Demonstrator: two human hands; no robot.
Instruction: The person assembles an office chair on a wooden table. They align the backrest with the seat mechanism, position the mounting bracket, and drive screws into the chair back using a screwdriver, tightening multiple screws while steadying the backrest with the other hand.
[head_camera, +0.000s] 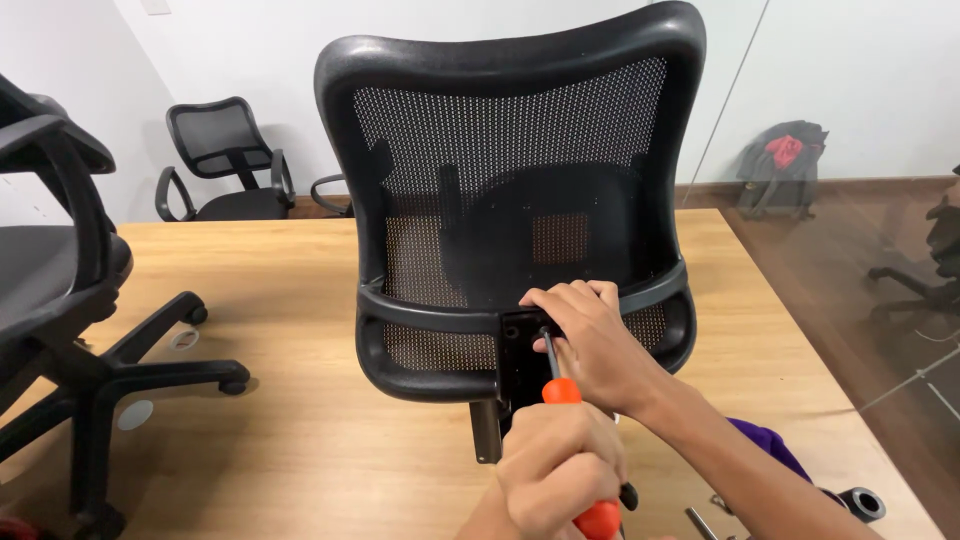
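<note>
Left hand (560, 465) fingers grip the orange screwdriver (568, 430), tip pointing away-up into the backrest bracket (522, 350); right hand (590, 335) fingers pinch its shaft.

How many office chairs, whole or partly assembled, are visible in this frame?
3, plus a loose black mesh chair backrest standing on the wooden table: one black chair lying on the table at left, one black armchair by the back wall, one dark chair behind glass, right. Others may be hidden.
</note>
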